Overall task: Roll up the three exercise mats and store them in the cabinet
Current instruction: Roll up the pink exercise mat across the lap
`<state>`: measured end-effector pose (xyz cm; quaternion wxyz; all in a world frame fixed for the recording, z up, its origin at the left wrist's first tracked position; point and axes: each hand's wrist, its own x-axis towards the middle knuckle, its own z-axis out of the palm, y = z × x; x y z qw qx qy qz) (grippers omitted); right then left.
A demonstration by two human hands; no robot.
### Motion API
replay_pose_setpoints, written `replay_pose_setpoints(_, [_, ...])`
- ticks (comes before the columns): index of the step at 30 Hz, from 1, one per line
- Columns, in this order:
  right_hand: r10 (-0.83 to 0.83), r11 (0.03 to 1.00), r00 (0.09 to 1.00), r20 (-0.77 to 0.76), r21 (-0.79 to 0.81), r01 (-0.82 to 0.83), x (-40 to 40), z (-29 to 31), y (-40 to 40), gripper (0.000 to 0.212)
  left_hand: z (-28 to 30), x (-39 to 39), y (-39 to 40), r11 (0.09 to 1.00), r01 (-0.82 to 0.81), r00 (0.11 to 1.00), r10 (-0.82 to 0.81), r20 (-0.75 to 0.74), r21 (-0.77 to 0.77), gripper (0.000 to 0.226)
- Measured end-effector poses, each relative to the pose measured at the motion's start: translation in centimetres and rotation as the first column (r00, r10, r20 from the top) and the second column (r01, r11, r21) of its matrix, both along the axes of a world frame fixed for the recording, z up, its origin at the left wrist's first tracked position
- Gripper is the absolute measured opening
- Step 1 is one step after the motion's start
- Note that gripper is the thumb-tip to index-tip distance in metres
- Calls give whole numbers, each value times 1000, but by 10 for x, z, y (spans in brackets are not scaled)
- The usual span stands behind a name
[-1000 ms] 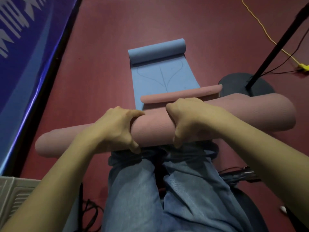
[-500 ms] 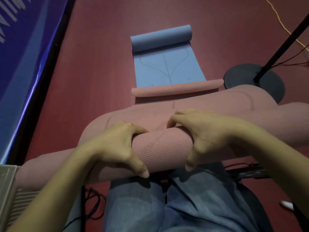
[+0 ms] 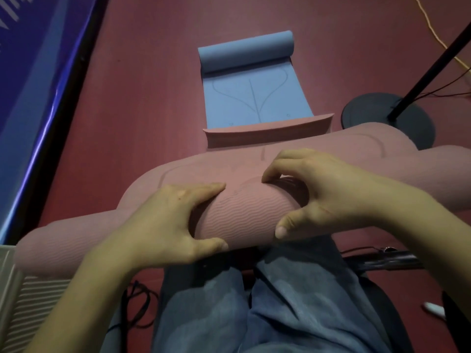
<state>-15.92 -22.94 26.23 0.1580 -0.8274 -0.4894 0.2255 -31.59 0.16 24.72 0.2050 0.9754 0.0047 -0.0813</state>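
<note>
A pink exercise mat is rolled into a thick tube lying crosswise above my lap. Its unrolled part stretches away from me, and its far end curls up on the floor. My left hand grips the roll, fingers over the top and thumb at the near side. My right hand grips it just to the right, fingertips pressing at the seam where the roll meets the flat part. Beyond lies a blue mat, flat on the floor with its far end rolled.
The floor is dark red. A black round stand base with a slanted pole is at the right, with cables near it. A blue banner borders the left. A white grille and black cords lie at bottom left.
The pink roll has come nearer and grown thicker, and more of the flat part has lifted off the floor. Both hands have re-gripped further over the top of the roll.
</note>
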Motion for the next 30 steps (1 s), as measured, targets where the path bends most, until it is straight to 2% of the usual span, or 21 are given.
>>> replay_pose_setpoints(2, [28,999,998,63,-34,-26,1,2,3,87,5,5,-14,992,-1,993,16,-118,124,131])
replay_pose_setpoints(4, [38,997,995,96,-64,-32,0,4,6,87,6,8,-28,965,-11,987,53,-155,261,144])
replay_pose_setpoints(6, [31,997,994,105,-76,-23,-1,4,6,85,-1,10,-33,925,5,990,49,-132,380,150])
replay_pose_setpoints(9, [-33,999,999,35,-37,35,-2,4,4,94,-16,11,-26,892,-7,1000,19,-21,452,148])
replay_pose_setpoints(11, [-62,998,998,9,-28,63,-3,4,2,87,-16,14,-24,904,12,998,14,-58,427,137])
replay_pose_setpoints(14, [-41,996,992,117,-76,50,-3,2,0,67,-7,29,-20,915,49,986,19,-166,401,113])
replay_pose_setpoints(16, [-28,994,989,147,-101,43,-3,2,3,78,-1,41,-13,938,54,973,28,-230,342,101])
replay_pose_setpoints(18, [29,979,977,211,-202,14,-3,2,11,104,5,54,-4,967,19,963,50,-264,252,92])
replay_pose_setpoints(20, [89,952,954,285,-307,2,-1,0,22,116,9,63,3,983,-10,946,70,-317,185,88])
replay_pose_setpoints(22, [95,944,952,291,-331,7,4,-1,31,114,7,69,9,986,-15,933,74,-351,168,89])
replay_pose_setpoints(25, [89,949,958,273,-315,2,14,-2,36,102,3,69,11,986,-44,943,94,-321,159,95])
replay_pose_setpoints(27, [81,949,963,256,-316,4,19,-2,39,96,-2,65,9,984,-25,964,71,-257,178,110])
replay_pose_setpoints(30, [83,939,971,223,-344,-1,24,1,43,97,-9,59,7,977,-20,986,55,-159,211,130])
